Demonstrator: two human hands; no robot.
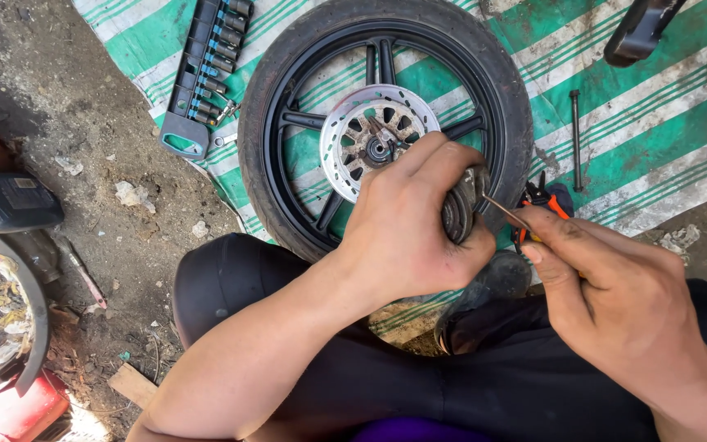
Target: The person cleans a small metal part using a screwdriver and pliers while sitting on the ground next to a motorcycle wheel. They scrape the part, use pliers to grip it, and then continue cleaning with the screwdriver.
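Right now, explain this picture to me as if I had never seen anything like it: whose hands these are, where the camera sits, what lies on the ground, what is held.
There is one picture, taken by a camera worn on a person's head, looking down at their own two bare hands and lap. No machine is involved. The left hand grips a small round metal part; what exactly it is I cannot tell. The right hand holds a thin pointed tool with its tip at that part. Beyond the hands, on a green and white striped tarp, lies a motorcycle wheel with a brake disc at its hub. A socket set lies to its left, a long bolt and orange-handled pliers to its right. Bare dirt surrounds the tarp.
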